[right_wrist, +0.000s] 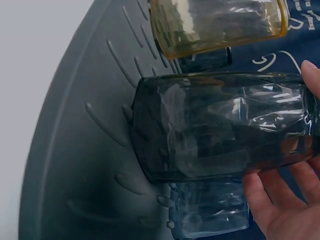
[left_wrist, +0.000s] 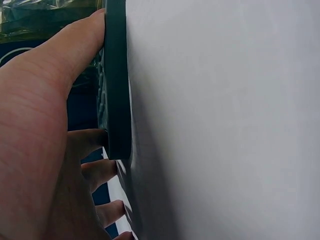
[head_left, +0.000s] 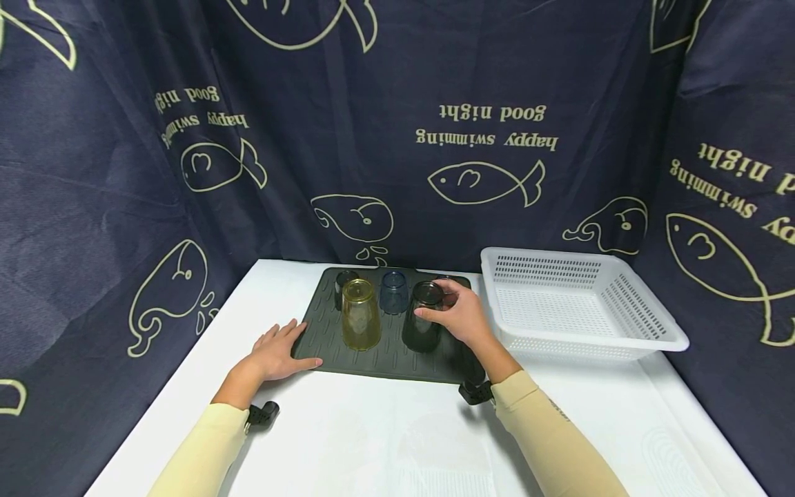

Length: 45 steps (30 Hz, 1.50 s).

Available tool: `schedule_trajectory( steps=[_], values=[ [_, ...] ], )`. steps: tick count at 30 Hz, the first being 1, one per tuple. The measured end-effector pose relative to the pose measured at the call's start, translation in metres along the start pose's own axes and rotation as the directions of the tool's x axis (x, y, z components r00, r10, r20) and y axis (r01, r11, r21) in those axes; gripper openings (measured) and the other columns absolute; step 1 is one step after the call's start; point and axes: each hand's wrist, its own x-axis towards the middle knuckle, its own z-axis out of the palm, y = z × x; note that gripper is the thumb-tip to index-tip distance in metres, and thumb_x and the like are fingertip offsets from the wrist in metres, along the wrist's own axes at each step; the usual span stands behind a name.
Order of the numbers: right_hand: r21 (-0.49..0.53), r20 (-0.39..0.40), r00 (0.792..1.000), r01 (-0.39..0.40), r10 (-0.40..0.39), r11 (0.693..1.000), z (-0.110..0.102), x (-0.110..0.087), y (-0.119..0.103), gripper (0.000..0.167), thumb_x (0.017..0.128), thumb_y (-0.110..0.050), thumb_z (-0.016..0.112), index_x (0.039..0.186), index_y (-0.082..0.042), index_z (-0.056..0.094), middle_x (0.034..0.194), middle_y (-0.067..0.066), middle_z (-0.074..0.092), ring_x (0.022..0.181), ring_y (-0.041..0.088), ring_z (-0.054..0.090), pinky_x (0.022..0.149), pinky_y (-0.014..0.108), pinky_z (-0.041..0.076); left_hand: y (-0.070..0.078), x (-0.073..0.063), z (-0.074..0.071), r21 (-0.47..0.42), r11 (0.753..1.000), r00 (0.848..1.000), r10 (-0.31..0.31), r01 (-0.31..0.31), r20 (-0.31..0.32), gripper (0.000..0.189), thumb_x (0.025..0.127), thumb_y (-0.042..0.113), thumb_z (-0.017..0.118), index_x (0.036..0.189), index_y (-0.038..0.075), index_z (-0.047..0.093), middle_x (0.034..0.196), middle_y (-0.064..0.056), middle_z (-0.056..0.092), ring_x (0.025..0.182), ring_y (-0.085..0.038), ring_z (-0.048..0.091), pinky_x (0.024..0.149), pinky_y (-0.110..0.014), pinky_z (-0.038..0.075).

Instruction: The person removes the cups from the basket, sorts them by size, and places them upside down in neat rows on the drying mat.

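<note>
A tall dark grey glass [head_left: 423, 324] stands mouth down on the black drying mat [head_left: 385, 362]. My right hand [head_left: 456, 310] grips it near its upper end, thumb on one side and fingers on the other. To its left is a tall amber glass [head_left: 361, 321], also mouth down. My left hand [head_left: 276, 353] rests at the mat's front left corner with fingers spread; in the left wrist view its thumb touches the mat's edge [left_wrist: 116, 90].
Behind the tall glasses are a short blue glass [head_left: 394, 293] and a short dark glass [head_left: 344, 286]. Another short glass [right_wrist: 212, 207] sits beside the grey one, mostly hidden by my hand in the head view. A white plastic basket [head_left: 584, 338] stands right of the mat.
</note>
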Motion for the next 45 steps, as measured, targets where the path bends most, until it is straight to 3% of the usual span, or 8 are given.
schedule_trajectory(
  steps=[14, 23, 45],
  values=[
    [0.072, -0.055, 0.998, -0.014, 0.018, 0.997, 0.02, -0.007, 0.007, 0.069, 0.079, -0.031, 0.091, 0.139, -0.015, 0.061, 0.125, 0.011, 0.07, 0.112, 0.03, 0.069, 0.097, 0.05, 0.057, 0.001, 0.0, 0.0, -0.007, 1.0, 1.0, 0.0, 0.0, 0.006, 0.108, 0.084, 0.071, 0.069, 0.16, 0.003, 0.031, 0.166, -0.028, 0.026, 0.15, -0.06, 0.018, 0.121, -0.073, 0.016],
    [0.091, -0.12, 0.992, -0.024, 0.035, 0.996, 0.028, -0.013, 0.007, 0.073, 0.078, -0.031, 0.091, 0.142, -0.015, 0.059, 0.124, 0.012, 0.07, 0.114, 0.031, 0.069, 0.102, 0.051, 0.055, 0.0, 0.002, 0.001, 0.003, 1.0, 1.0, 0.0, 0.0, 0.005, 0.109, 0.084, 0.071, 0.069, 0.16, 0.002, 0.031, 0.165, -0.028, 0.026, 0.15, -0.06, 0.018, 0.121, -0.073, 0.016],
    [0.099, -0.132, 0.99, -0.036, 0.049, 0.994, 0.03, -0.012, 0.012, 0.072, 0.077, -0.033, 0.092, 0.14, -0.018, 0.061, 0.119, 0.009, 0.072, 0.109, 0.027, 0.069, 0.099, 0.048, 0.056, 0.0, 0.003, 0.002, -0.025, 1.0, 1.0, 0.0, 0.0, 0.011, 0.109, 0.084, 0.068, 0.071, 0.16, 0.002, 0.03, 0.166, -0.028, 0.025, 0.151, -0.06, 0.016, 0.121, -0.074, 0.014]
  ],
)
